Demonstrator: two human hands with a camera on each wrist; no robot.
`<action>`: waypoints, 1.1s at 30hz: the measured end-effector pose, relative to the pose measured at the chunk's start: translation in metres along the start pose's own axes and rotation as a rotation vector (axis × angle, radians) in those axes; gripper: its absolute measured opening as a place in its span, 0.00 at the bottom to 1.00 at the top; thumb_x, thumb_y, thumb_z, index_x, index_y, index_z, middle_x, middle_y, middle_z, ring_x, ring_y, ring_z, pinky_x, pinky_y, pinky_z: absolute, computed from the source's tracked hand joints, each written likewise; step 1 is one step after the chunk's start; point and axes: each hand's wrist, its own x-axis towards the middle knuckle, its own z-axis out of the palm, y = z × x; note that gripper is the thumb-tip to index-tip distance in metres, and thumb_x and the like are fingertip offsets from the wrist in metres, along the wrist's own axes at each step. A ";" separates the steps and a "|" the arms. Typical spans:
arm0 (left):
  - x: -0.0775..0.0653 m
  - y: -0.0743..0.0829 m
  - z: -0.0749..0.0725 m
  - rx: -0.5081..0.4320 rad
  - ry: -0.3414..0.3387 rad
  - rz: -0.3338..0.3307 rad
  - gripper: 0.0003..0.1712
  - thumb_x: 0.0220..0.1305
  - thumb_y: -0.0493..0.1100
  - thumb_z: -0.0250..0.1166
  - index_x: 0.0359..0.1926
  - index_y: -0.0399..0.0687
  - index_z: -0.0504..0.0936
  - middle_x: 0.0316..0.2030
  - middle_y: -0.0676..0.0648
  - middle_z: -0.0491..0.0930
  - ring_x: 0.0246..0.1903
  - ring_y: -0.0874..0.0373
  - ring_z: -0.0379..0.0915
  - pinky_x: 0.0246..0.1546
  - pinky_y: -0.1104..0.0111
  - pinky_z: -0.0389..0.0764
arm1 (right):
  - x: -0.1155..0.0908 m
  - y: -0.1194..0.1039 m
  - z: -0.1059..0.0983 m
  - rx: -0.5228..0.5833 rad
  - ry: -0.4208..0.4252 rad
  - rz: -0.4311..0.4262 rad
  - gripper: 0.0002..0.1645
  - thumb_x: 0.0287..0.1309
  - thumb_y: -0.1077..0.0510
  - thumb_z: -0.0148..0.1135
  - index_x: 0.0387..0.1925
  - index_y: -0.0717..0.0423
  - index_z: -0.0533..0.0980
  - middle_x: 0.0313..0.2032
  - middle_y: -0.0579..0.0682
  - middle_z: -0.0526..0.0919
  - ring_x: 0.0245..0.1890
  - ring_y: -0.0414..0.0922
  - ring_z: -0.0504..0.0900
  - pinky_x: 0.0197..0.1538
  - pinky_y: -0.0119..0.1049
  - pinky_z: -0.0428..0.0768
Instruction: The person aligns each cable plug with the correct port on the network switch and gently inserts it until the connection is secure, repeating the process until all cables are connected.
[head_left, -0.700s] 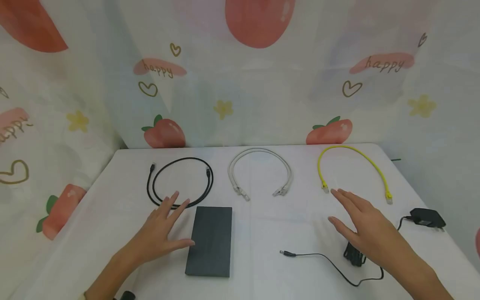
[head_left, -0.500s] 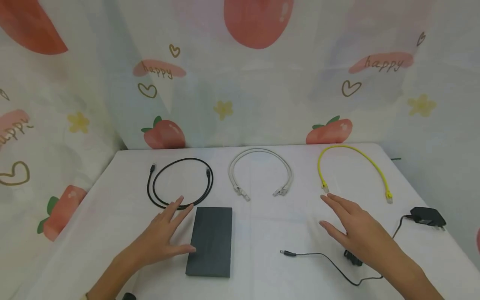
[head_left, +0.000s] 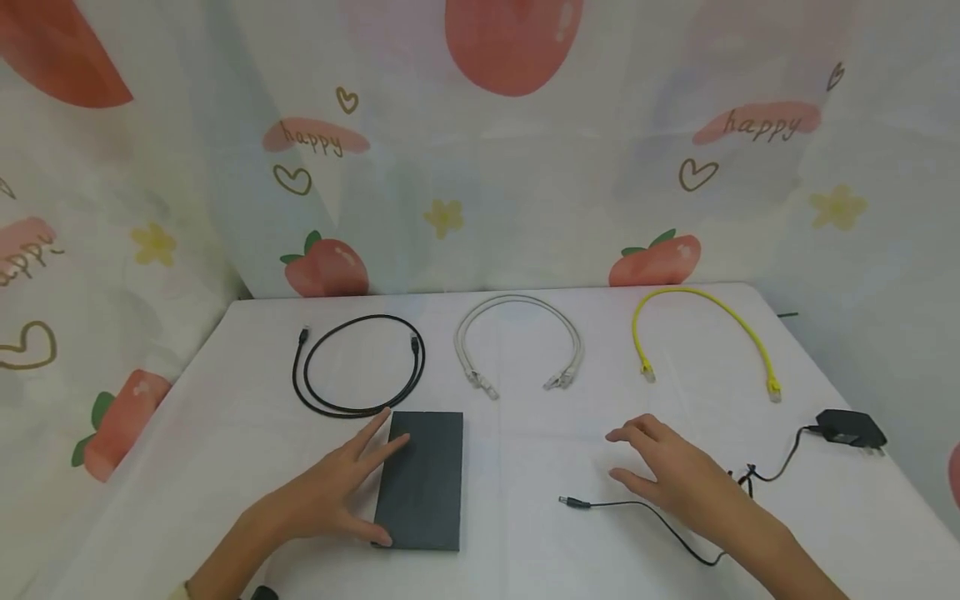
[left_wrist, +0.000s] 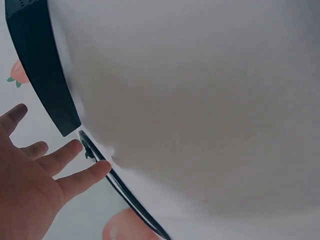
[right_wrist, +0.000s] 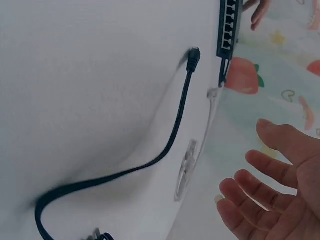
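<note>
A flat dark network switch (head_left: 427,483) lies on the white table; the right wrist view shows a row of ports along the side of the switch (right_wrist: 228,25). Spread over its left edge is my left hand (head_left: 330,492), thumb by the near left corner and fingers overlapping the top. In the left wrist view those fingers (left_wrist: 82,177) are straight and hold nothing. My right hand (head_left: 678,483), fingers loosely bent and holding nothing, hovers above the power adapter's cord. The cord's barrel plug (head_left: 576,502) lies left of this hand. The forearm hides part of the cord.
Behind the hands lie a coiled black network cable (head_left: 365,412), a grey network cable (head_left: 517,298) and a yellow network cable (head_left: 738,321). The black power adapter (head_left: 851,428) sits at the right table edge. A printed cloth (head_left: 525,183) hangs behind the table.
My left hand has moved right and nearer, from beside the switch to over its left edge. My right hand has come left and nearer, its fingers bending more.
</note>
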 end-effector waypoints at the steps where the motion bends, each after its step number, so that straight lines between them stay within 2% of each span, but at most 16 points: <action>1: 0.000 0.000 0.001 -0.002 -0.005 0.008 0.63 0.40 0.73 0.67 0.73 0.54 0.53 0.73 0.41 0.36 0.66 0.38 0.48 0.54 0.42 0.64 | 0.000 -0.001 0.002 0.011 -0.023 0.008 0.21 0.47 0.57 0.72 0.45 0.51 0.76 0.42 0.42 0.73 0.34 0.40 0.77 0.29 0.29 0.75; 4: 0.000 0.000 0.004 0.000 -0.023 0.021 0.61 0.42 0.72 0.67 0.73 0.53 0.53 0.72 0.40 0.37 0.65 0.38 0.50 0.54 0.41 0.62 | 0.002 -0.005 0.010 0.031 -0.102 0.036 0.20 0.49 0.56 0.71 0.45 0.52 0.76 0.42 0.42 0.73 0.33 0.39 0.76 0.30 0.29 0.75; 9: -0.001 -0.002 0.007 -0.005 -0.061 -0.002 0.61 0.44 0.72 0.67 0.73 0.54 0.52 0.73 0.42 0.37 0.67 0.41 0.48 0.57 0.39 0.56 | 0.005 -0.007 0.022 0.043 -0.198 0.037 0.19 0.50 0.54 0.70 0.44 0.51 0.76 0.42 0.42 0.73 0.35 0.38 0.76 0.34 0.32 0.76; 17: 0.002 0.000 0.004 -0.021 -0.096 0.009 0.65 0.39 0.73 0.69 0.74 0.55 0.50 0.73 0.43 0.35 0.68 0.43 0.46 0.55 0.34 0.51 | 0.009 -0.006 0.033 0.102 -0.317 0.050 0.13 0.52 0.50 0.68 0.38 0.46 0.76 0.33 0.34 0.72 0.31 0.32 0.71 0.33 0.32 0.75; 21: 0.003 0.001 0.005 -0.016 -0.108 0.012 0.65 0.39 0.73 0.69 0.74 0.56 0.49 0.73 0.45 0.34 0.68 0.43 0.47 0.54 0.33 0.50 | 0.008 -0.004 0.039 0.112 -0.334 -0.002 0.12 0.51 0.49 0.69 0.34 0.45 0.76 0.31 0.33 0.70 0.29 0.31 0.68 0.32 0.31 0.74; 26: 0.004 0.000 0.006 -0.017 -0.123 0.015 0.64 0.40 0.73 0.69 0.74 0.55 0.49 0.73 0.45 0.33 0.68 0.43 0.47 0.55 0.33 0.50 | 0.008 -0.002 0.045 0.120 -0.322 -0.078 0.11 0.50 0.54 0.70 0.31 0.45 0.74 0.30 0.33 0.68 0.27 0.30 0.66 0.31 0.30 0.73; 33: 0.005 0.001 0.007 -0.084 -0.149 0.008 0.64 0.41 0.70 0.70 0.74 0.55 0.48 0.73 0.45 0.30 0.68 0.43 0.43 0.59 0.37 0.47 | 0.012 0.000 0.047 0.138 -0.331 -0.108 0.11 0.51 0.59 0.69 0.30 0.45 0.73 0.29 0.32 0.70 0.27 0.29 0.68 0.30 0.29 0.73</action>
